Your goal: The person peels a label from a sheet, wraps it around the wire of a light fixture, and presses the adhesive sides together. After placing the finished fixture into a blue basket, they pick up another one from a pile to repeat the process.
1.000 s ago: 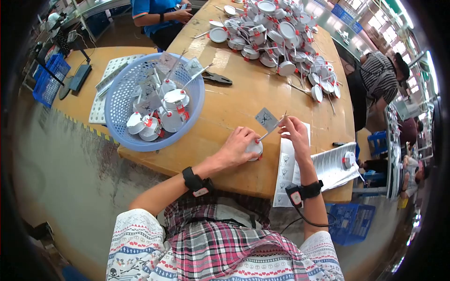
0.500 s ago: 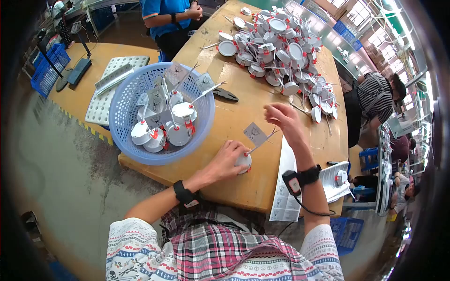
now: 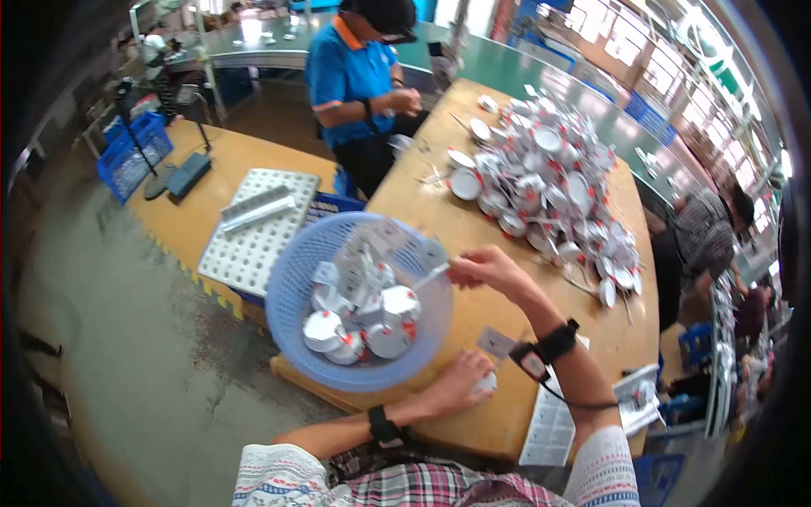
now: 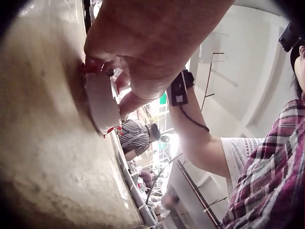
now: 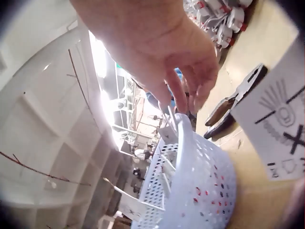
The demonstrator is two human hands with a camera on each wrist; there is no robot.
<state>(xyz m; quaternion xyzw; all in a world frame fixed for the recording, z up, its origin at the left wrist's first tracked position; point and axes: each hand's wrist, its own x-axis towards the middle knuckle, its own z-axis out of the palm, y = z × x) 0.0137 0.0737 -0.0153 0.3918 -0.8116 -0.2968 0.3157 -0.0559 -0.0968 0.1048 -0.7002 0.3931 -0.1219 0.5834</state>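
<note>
A small white round lamp [image 4: 101, 102] with red clips is held on its side against the table by my left hand [image 3: 459, 382], fingers curled round its rim. Its cable carries a grey printed paper tag [image 3: 496, 341]. Over the near-right rim of a blue perforated basket [image 3: 291, 338], my right hand [image 3: 494, 272] pinches the end of a white cable [image 3: 431, 277] that rises out of the basket. Inside are several white lamps [image 3: 389, 340] with red clips and tags.
A large heap of similar lamps [image 3: 549, 182] covers the far table. Pliers [image 5: 236, 102] lie beside the basket. Printed sheets [image 3: 549, 422] lie right of my hands, with another lamp [image 3: 644, 394] on a booklet. A person in blue [image 3: 355, 84] sits across the corner.
My right hand has left the tagged lamp's cable and moved left to a cable at the basket rim. The left hand still holds its lamp. The head view has tilted up.
</note>
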